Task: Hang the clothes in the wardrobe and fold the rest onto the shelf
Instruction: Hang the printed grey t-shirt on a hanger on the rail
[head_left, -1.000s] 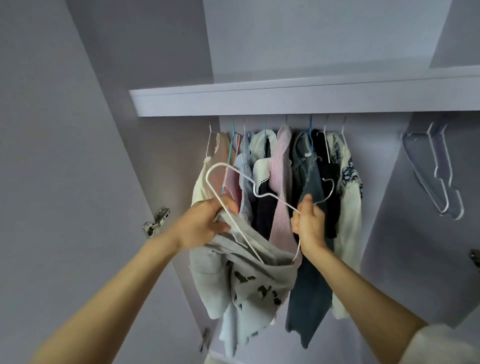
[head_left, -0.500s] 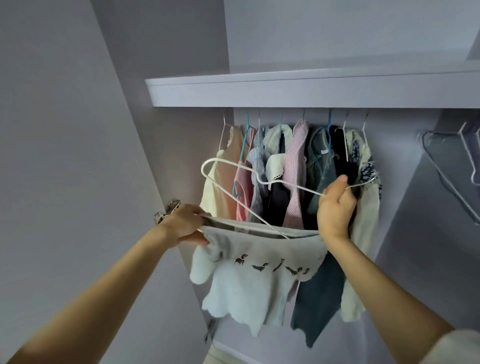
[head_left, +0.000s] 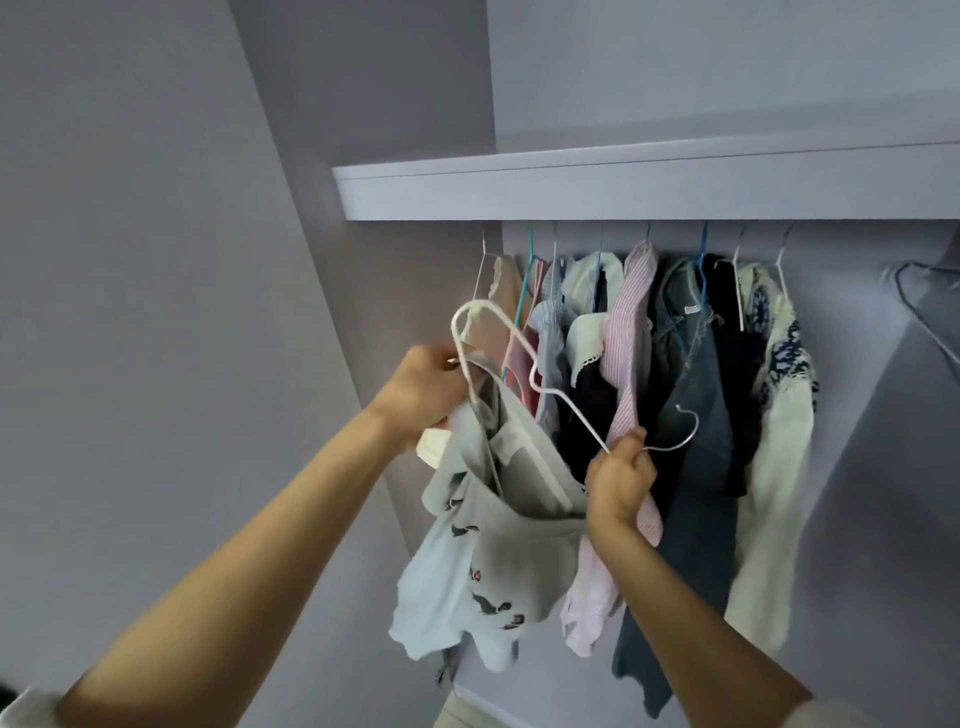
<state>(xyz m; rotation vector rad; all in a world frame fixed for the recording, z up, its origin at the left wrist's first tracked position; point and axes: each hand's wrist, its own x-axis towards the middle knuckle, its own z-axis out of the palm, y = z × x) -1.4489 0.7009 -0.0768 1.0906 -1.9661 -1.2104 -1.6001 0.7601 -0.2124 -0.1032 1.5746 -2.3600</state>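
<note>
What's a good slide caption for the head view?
Both hands work a white hanger into a grey printed top.

Hanging clothes (head_left: 644, 374) crowd the rail; open room lies right of the cream sweater (head_left: 774, 467).

Inside a pale lilac wardrobe

We see a smooth side wall (head_left: 145, 312) filling the left of the frame, a thick shelf (head_left: 623, 189) crossing the upper right, and a shaded back panel (head_left: 852, 415) below it in soft, even light.

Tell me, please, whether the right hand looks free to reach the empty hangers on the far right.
Probably not yet. The right hand grips the white hanger by its hook end, half-threaded into the grey top. The way to the empty hangers looks open, but that grip is occupied.
</note>
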